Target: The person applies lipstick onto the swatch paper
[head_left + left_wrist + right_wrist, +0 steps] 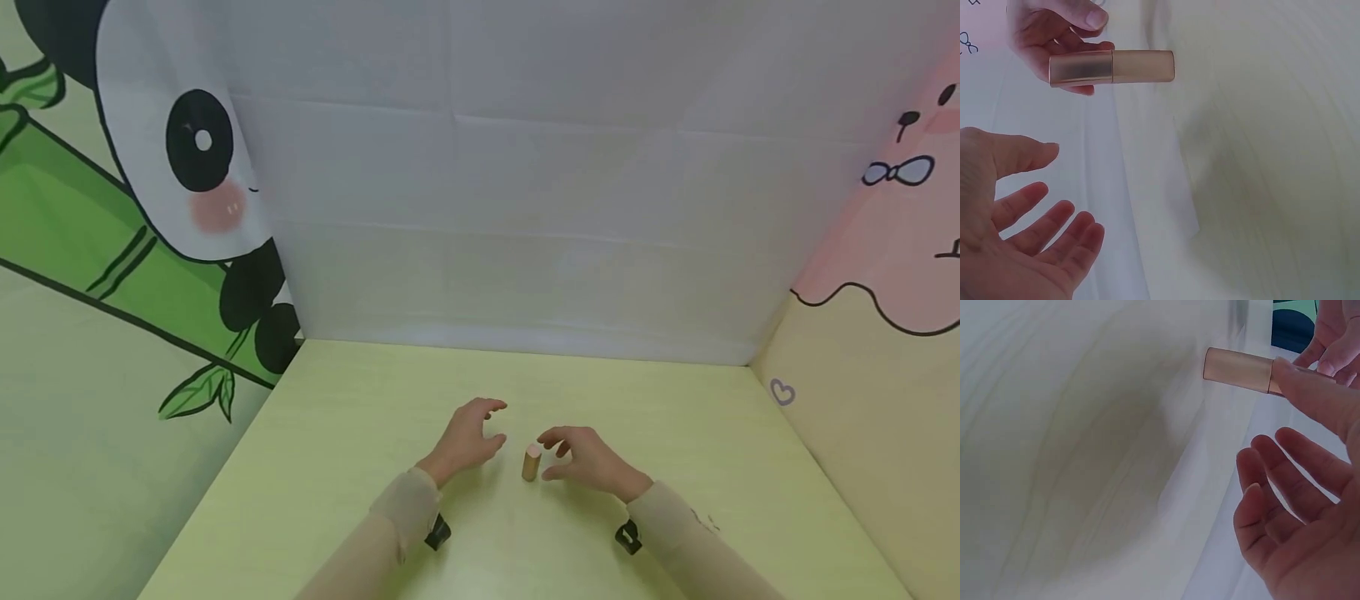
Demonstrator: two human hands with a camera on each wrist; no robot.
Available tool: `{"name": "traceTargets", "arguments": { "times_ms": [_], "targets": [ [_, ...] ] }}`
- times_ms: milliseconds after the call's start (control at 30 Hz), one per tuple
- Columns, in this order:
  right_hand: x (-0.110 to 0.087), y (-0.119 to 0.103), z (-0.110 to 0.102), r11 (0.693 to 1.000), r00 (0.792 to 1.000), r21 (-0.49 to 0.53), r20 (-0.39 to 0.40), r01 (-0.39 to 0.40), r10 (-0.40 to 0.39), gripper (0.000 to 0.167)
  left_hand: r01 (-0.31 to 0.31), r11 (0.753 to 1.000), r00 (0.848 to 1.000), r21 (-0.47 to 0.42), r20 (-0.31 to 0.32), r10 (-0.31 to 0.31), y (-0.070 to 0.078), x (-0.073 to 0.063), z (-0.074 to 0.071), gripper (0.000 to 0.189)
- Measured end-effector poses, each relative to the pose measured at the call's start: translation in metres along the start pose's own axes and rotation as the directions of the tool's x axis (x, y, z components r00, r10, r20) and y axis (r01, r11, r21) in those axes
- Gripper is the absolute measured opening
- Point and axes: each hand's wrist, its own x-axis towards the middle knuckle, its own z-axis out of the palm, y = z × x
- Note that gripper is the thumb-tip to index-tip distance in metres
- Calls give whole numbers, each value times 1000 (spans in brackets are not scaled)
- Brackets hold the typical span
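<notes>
A small gold lipstick tube [531,463] stands upright on the table between the two hands. Two sections show on it, a shiny one and a paler one, in the left wrist view. To its left is the left hand [468,437], thumb and fingers spread apart with nothing between them. The right hand [588,458] is close on the tube's other side, its fingers loosely bent and its palm empty. In the right wrist view the right thumb [1316,394] overlaps part of the lipstick tube [1238,367].
The pale yellow table [360,400] meets a white cloth backdrop [525,183] at the back. A panel with a panda and bamboo [150,200] stands at the left, a pink and cream cartoon panel [885,350] at the right. Each wrist wears a small black camera [438,532].
</notes>
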Motion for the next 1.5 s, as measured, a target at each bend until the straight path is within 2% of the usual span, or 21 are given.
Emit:
{"name": "traceTargets", "arguments": {
  "times_ms": [200,433,633,833,1167,1500],
  "targets": [
    [2,-3,11,998,1000,49,11,28,-28,34,-66,998,996,-5,65,66,7,-5,8,49],
    [3,-7,19,997,1000,70,13,23,-24,25,-77,997,990,-28,113,80,15,-8,15,49],
    [5,-5,26,997,1000,77,-8,7,-7,17,-75,995,992,-61,98,81,19,-10,20,45],
    [7,1,35,998,999,58,-52,17,-14,18,-65,995,993,-70,89,71,21,-12,27,41],
    [8,0,39,999,998,38,-47,38,-36,14,-86,992,989,-92,114,96,23,-9,31,22],
    [9,-2,36,1000,999,13,-30,27,-27,15,-92,990,989,-102,103,103,22,-8,36,17]
  ]
}}
